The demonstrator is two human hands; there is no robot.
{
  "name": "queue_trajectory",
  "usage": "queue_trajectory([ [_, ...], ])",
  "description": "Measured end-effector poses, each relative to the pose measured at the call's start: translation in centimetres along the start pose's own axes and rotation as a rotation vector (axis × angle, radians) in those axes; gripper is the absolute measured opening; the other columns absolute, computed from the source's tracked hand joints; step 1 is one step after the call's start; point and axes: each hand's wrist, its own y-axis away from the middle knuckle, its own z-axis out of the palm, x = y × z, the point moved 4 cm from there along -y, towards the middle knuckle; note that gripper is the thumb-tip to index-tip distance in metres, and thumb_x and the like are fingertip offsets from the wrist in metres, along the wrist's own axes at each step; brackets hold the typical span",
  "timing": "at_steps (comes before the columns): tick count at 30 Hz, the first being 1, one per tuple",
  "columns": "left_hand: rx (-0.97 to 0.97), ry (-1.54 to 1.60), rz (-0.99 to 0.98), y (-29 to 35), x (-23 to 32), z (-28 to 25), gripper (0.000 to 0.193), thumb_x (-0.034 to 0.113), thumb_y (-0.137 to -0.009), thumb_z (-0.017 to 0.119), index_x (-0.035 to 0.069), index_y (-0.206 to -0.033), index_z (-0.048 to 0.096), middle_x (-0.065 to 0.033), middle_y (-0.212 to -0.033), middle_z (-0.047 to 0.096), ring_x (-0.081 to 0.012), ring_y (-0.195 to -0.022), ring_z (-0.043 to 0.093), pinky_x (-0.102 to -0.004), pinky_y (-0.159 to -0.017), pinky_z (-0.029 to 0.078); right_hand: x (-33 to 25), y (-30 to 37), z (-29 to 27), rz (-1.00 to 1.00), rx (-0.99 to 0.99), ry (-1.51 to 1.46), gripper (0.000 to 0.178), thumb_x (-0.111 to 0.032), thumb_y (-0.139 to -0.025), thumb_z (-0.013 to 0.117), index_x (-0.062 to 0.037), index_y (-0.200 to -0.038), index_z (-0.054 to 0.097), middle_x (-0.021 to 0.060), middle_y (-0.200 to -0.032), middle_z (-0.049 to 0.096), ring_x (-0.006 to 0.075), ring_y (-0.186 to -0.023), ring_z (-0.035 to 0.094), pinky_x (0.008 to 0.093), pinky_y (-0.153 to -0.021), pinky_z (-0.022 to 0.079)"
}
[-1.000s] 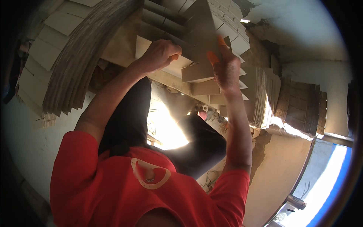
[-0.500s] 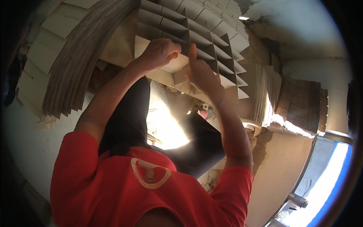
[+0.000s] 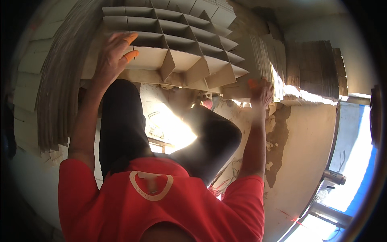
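A grid of interlocked cardboard dividers (image 3: 183, 38) stands upright on the work surface in front of me. At its near left corner is my left hand (image 3: 111, 58), with orange covers on the thumb and a fingertip. Those fingers are spread apart by the end of the nearest strip; whether they touch it I cannot tell. My right hand (image 3: 262, 93), also with an orange-covered fingertip, is beside the near edge of the stack of cardboard sheets (image 3: 258, 60) on the right. Its fingers are blurred, and what they touch is unclear.
A tall curved row of cardboard sheets (image 3: 60, 80) flanks the grid on the left. Further right stands a darker cardboard bundle (image 3: 312, 64). More pale cardboard pieces (image 3: 201, 10) lie behind the grid. My legs (image 3: 121, 125) are below the work surface's near edge.
My hands have moved apart from the grid's near side: the left toward its left corner, the right away to the sheets on the right. The grid appears further left in view.
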Motion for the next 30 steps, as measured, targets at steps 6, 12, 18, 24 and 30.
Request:
queue_trajectory([
  [6, -0.006, -0.039, -0.124, 0.2, -1.1, -0.6, 0.039, 0.006, -0.071, 0.077, 0.0, -0.107, 0.065, -0.0115, -0.103, 0.065, -0.0251, -0.098, 0.06, -0.0347, -0.084, 0.048, 1.0, -1.1, 0.8, -0.039, -0.109, -0.143, 0.04, -0.039, -0.08, 0.066, -0.0058, -0.097, 0.053, 0.0192, -0.085, 0.063, 0.0393, -0.082, 0.059, 0.0465, -0.07, 0.047],
  [12, 0.003, -0.059, -0.134, 0.2, -1.2, -0.6, 0.036, 0.009, -0.07, 0.078, -0.001, -0.103, 0.067, -0.0118, -0.097, 0.066, -0.0252, -0.094, 0.06, -0.0353, -0.082, 0.048, 2.1, -2.0, -0.7, 0.176, -0.092, -0.253, 0.03, -0.034, -0.086, 0.062, -0.0054, -0.09, 0.052, 0.0235, -0.073, 0.063, 0.0454, -0.072, 0.059, 0.0506, -0.064, 0.043],
  [18, 0.022, 0.064, -0.192, 0.4, -1.7, -0.3, 0.037, 0.007, -0.07, 0.078, -0.001, -0.104, 0.067, -0.0121, -0.097, 0.067, -0.0249, -0.095, 0.061, -0.0336, -0.083, 0.048, 1.2, -1.7, -2.4, 0.209, 0.035, -0.379, 0.021, -0.025, -0.091, 0.053, -0.0043, -0.089, 0.053, 0.0223, -0.072, 0.062, 0.0409, -0.072, 0.059, 0.0476, -0.061, 0.042],
  [24, 0.05, 0.215, -0.271, 1.2, -3.0, -0.7, 0.034, 0.001, -0.072, 0.075, -0.002, -0.105, 0.066, -0.0099, -0.099, 0.065, -0.0201, -0.097, 0.06, -0.0307, -0.083, 0.048, -2.7, -5.1, -9.8, 0.08, 0.392, -0.871, 0.018, -0.015, -0.092, 0.058, -0.0025, -0.105, 0.056, 0.0116, -0.09, 0.067, 0.0181, -0.074, 0.062, 0.032, -0.068, 0.051],
  [30, 0.098, 0.538, -0.417, 2.7, -5.2, 0.3, 0.021, -0.003, -0.077, 0.067, -0.001, -0.097, 0.067, -0.0131, -0.09, 0.065, -0.0209, -0.088, 0.062, -0.0304, -0.076, 0.05, -17.7, -4.8, -17.9, -0.3, 0.214, -1.143, 0.042, -0.009, -0.084, 0.07, -0.0023, -0.124, 0.057, 0.0037, -0.091, 0.069, 0.0036, -0.078, 0.058, 0.0203, -0.062, 0.049],
])
